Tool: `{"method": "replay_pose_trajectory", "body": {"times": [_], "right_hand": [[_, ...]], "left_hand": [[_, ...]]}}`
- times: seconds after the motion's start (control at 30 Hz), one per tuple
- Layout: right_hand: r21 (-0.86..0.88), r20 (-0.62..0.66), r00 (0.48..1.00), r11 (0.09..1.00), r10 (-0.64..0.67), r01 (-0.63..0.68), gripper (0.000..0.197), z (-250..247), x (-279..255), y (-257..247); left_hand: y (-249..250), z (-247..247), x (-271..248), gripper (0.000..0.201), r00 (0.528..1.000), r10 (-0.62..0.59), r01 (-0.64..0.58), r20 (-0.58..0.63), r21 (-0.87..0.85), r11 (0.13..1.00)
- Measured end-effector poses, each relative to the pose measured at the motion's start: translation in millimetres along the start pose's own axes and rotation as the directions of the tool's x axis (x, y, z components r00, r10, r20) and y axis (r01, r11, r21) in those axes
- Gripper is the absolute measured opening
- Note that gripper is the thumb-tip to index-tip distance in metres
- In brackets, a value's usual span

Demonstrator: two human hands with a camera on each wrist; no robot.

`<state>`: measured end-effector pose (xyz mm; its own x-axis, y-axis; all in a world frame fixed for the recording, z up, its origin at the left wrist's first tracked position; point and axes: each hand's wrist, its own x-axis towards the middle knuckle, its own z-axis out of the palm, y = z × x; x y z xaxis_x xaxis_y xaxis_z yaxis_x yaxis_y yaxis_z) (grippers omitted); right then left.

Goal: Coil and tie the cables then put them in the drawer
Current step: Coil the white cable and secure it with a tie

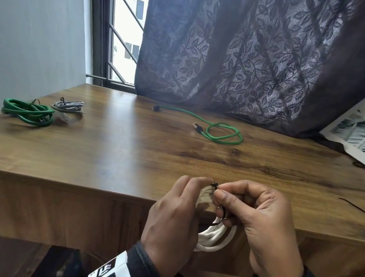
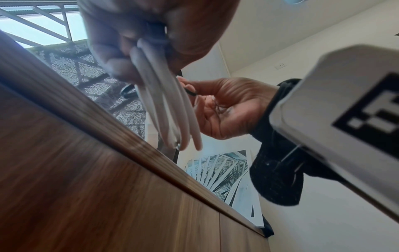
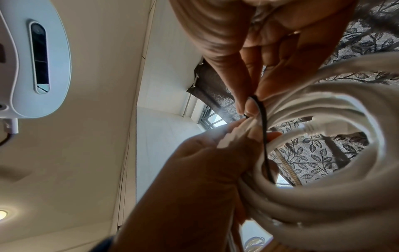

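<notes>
Beyond our hands the wooden bench waits while our left hand grips the white coil and our right hand pinches the black tie, which we should cinch snugly.

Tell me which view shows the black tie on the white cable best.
Right wrist: the black tie runs unobstructed across the white cable coil. The head view shows only small bits between the fingers; the left wrist view shows just a short piece.

Head view looks down over the table; both wrist views look up, close, sharing the fingers.
</notes>
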<state>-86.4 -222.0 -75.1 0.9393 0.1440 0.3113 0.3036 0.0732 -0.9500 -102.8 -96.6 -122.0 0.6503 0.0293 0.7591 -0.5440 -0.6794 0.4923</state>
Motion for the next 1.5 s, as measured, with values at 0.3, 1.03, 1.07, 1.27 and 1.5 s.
{"method": "replay_pose_trajectory", "body": {"times": [0.3, 1.03, 1.07, 1.27, 1.5], "right_hand": [[0.005, 0.04, 0.999, 1.0, 0.017, -0.018, 0.01, -6.2, 7.8, -1.9], [0.098, 0.27, 0.963, 0.995, -0.01, -0.017, 0.032, -23.4, 31.2, -33.4], [0.099, 0.33, 0.944, 0.993, 0.031, -0.067, 0.033, -22.4, 27.8, -27.0], [0.255, 0.243, 0.969, 0.96, 0.051, -0.114, 0.017, -11.4, 24.9, -12.1], [0.185, 0.122, 0.993, 0.982, 0.003, -0.026, 0.03, 1.6, 37.7, -15.5]], "left_hand": [[8.7, -6.8, 0.6, 0.052, 0.992, 0.035, -0.045, 0.123, 0.078, 0.996], [-8.3, -12.6, 5.4, 0.028, 0.996, 0.034, -0.019, 0.086, -0.175, 0.984], [-9.0, -12.5, 5.4, 0.028, 0.996, 0.037, -0.02, 0.084, -0.186, 0.982], [-1.1, -7.9, 3.1, 0.033, 0.983, 0.061, -0.014, 0.174, -0.26, 0.965], [0.8, -13.0, 8.7, 0.033, 0.974, -0.046, 0.082, 0.222, -0.157, 0.984]]}}
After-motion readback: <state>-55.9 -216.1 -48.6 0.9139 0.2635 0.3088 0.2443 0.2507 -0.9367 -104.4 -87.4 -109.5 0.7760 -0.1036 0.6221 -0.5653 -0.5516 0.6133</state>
